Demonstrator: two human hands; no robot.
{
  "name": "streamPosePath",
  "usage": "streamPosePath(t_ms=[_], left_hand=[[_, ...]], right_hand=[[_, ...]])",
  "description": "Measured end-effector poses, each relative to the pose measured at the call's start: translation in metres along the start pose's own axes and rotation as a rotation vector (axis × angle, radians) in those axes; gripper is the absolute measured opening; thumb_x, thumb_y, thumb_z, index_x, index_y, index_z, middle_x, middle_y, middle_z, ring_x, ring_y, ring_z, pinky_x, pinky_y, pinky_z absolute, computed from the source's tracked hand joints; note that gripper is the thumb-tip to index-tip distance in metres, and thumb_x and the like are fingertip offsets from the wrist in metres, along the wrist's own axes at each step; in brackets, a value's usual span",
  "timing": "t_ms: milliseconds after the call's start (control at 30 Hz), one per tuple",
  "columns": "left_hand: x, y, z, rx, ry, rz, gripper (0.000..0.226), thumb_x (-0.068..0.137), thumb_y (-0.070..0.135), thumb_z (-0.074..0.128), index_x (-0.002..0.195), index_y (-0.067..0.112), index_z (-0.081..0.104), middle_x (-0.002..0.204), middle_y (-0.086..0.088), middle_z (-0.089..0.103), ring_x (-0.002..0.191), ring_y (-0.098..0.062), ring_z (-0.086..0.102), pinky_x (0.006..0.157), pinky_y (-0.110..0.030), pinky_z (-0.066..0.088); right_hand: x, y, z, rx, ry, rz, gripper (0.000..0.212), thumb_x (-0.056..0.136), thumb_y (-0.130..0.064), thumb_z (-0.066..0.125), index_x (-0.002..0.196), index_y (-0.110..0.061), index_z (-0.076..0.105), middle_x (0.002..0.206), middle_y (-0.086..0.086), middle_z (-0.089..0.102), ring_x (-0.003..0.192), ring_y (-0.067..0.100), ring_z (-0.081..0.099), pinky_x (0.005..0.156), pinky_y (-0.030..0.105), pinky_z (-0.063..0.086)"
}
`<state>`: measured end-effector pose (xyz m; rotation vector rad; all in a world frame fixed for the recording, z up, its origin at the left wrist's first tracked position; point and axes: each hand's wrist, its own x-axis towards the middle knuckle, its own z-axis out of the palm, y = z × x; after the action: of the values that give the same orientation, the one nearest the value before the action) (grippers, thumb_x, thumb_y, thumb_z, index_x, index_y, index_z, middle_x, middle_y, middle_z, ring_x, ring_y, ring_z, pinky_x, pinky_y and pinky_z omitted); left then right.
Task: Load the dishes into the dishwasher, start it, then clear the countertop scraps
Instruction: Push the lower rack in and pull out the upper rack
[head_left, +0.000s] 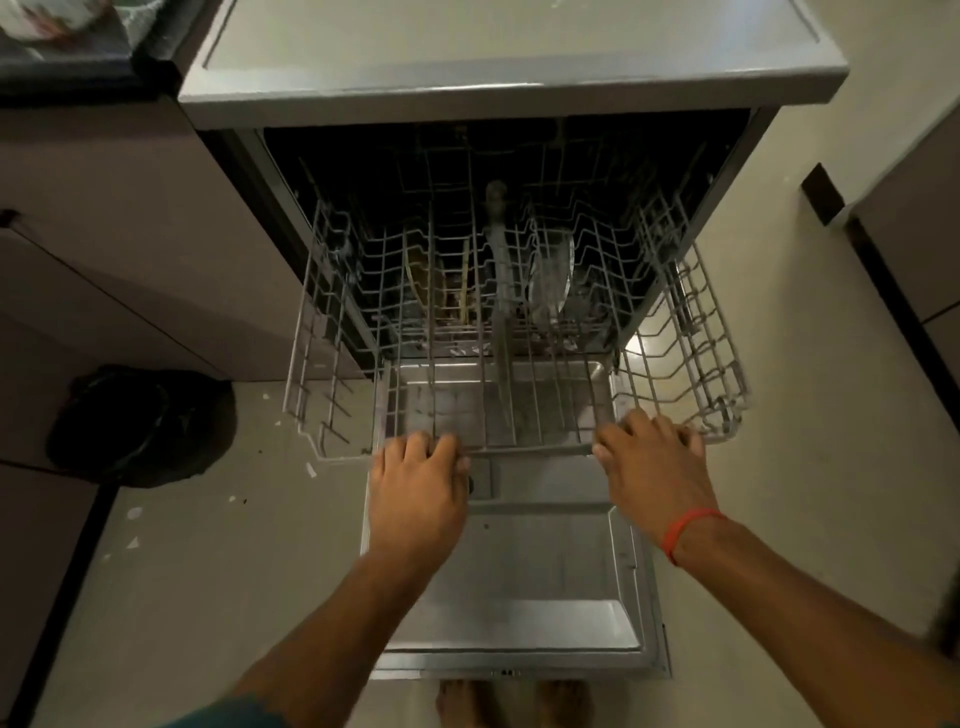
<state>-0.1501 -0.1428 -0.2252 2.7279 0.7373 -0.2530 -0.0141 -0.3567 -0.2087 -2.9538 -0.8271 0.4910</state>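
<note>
Hands share the front rail of the upper rack (514, 332): your left grip (421, 483) and right grip (652, 467) both curl over it. Rack runs straight away from you into the dishwasher (514, 88).

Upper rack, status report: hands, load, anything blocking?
Both hands, left and right, grip the upper rack front rail. Rack pulled out, empty; plates in the lower rack. Door down, nothing blocking.
</note>
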Motion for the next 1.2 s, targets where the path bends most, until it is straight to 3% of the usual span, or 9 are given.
streamPosePath(t_ms=[300, 467, 600, 733, 800, 867, 967, 1067, 1200], left_hand=[[-0.025, 0.0, 0.012, -0.027, 0.047, -0.032, 0.039, 0.106, 0.05, 0.029, 0.119, 0.029, 0.059, 0.112, 0.005, 0.055, 0.111, -0.02, 0.047, 0.105, -0.039, 0.039], [-0.058, 0.002, 0.022, -0.016, 0.043, -0.04, 0.042, 0.102, 0.054, 0.022, 0.113, 0.033, 0.057, 0.104, 0.011, 0.048, 0.109, -0.017, 0.044, 0.102, -0.036, 0.039], [-0.083, -0.002, 0.031, -0.082, 0.14, -0.025, 0.018, 0.097, 0.045, 0.048, 0.092, 0.032, 0.059, 0.09, 0.011, 0.054, 0.094, -0.019, 0.052, 0.09, -0.04, 0.048], [-0.093, 0.0, 0.036, -0.11, 0.14, -0.041, 0.01, 0.09, 0.039, 0.067, 0.09, 0.033, 0.058, 0.09, 0.01, 0.057, 0.092, -0.019, 0.053, 0.083, -0.038, 0.048], [-0.093, 0.003, 0.035, -0.12, 0.132, -0.049, 0.011, 0.091, 0.038, 0.068, 0.093, 0.033, 0.059, 0.095, 0.01, 0.058, 0.097, -0.019, 0.053, 0.087, -0.039, 0.047], [-0.093, 0.005, 0.028, -0.1, 0.055, -0.042, 0.012, 0.099, 0.044, 0.055, 0.107, 0.035, 0.058, 0.11, 0.011, 0.055, 0.112, -0.018, 0.048, 0.103, -0.037, 0.04], [-0.095, 0.003, 0.018, -0.089, -0.066, -0.075, 0.026, 0.103, 0.049, 0.044, 0.127, 0.04, 0.048, 0.13, 0.011, 0.041, 0.13, -0.014, 0.036, 0.121, -0.036, 0.025], [-0.099, -0.001, 0.006, -0.172, -0.106, -0.049, 0.04, 0.099, 0.047, 0.055, 0.136, 0.037, 0.046, 0.142, 0.008, 0.039, 0.137, -0.015, 0.036, 0.123, -0.039, 0.027], [-0.107, -0.006, -0.018, -0.174, -0.296, -0.007, 0.06, 0.097, 0.042, 0.061, 0.15, 0.026, 0.04, 0.154, -0.003, 0.04, 0.142, -0.025, 0.039, 0.119, -0.042, 0.034]], right_hand=[[-0.021, -0.003, -0.001, -0.047, -0.051, -0.012, 0.029, 0.106, -0.039, 0.031, 0.125, -0.035, 0.053, 0.126, -0.005, 0.052, 0.121, 0.019, 0.049, 0.111, 0.045, 0.031], [-0.053, 0.003, 0.02, -0.055, 0.068, -0.028, 0.014, 0.096, -0.037, 0.052, 0.1, -0.033, 0.064, 0.101, -0.005, 0.06, 0.095, 0.02, 0.058, 0.089, 0.047, 0.044], [-0.076, 0.002, 0.035, -0.072, 0.096, -0.004, 0.007, 0.087, -0.034, 0.066, 0.093, -0.032, 0.069, 0.093, -0.004, 0.062, 0.085, 0.019, 0.062, 0.085, 0.053, 0.05], [-0.084, 0.006, 0.038, -0.083, 0.092, 0.006, 0.017, 0.08, -0.031, 0.076, 0.096, -0.032, 0.071, 0.091, -0.004, 0.063, 0.081, 0.02, 0.063, 0.081, 0.052, 0.051], [-0.084, 0.006, 0.037, -0.07, 0.098, 0.006, 0.012, 0.084, -0.034, 0.069, 0.097, -0.034, 0.069, 0.091, -0.006, 0.061, 0.083, 0.019, 0.061, 0.083, 0.049, 0.049], [-0.085, 0.006, 0.036, -0.037, 0.099, 0.011, 0.012, 0.089, -0.038, 0.06, 0.097, -0.034, 0.069, 0.092, -0.007, 0.06, 0.085, 0.018, 0.061, 0.086, 0.049, 0.05], [-0.086, 0.004, 0.029, 0.014, -0.009, 0.033, 0.029, 0.097, -0.048, 0.046, 0.116, -0.035, 0.064, 0.109, -0.007, 0.062, 0.104, 0.017, 0.06, 0.102, 0.048, 0.044], [-0.092, -0.002, 0.01, 0.089, -0.146, 0.04, 0.044, 0.103, -0.052, 0.036, 0.144, -0.036, 0.041, 0.138, -0.006, 0.052, 0.13, 0.017, 0.048, 0.118, 0.041, 0.028], [-0.106, -0.012, -0.01, 0.154, -0.263, 0.03, 0.055, 0.102, -0.05, 0.041, 0.154, -0.033, 0.028, 0.152, 0.003, 0.044, 0.141, 0.025, 0.038, 0.118, 0.046, 0.024]])
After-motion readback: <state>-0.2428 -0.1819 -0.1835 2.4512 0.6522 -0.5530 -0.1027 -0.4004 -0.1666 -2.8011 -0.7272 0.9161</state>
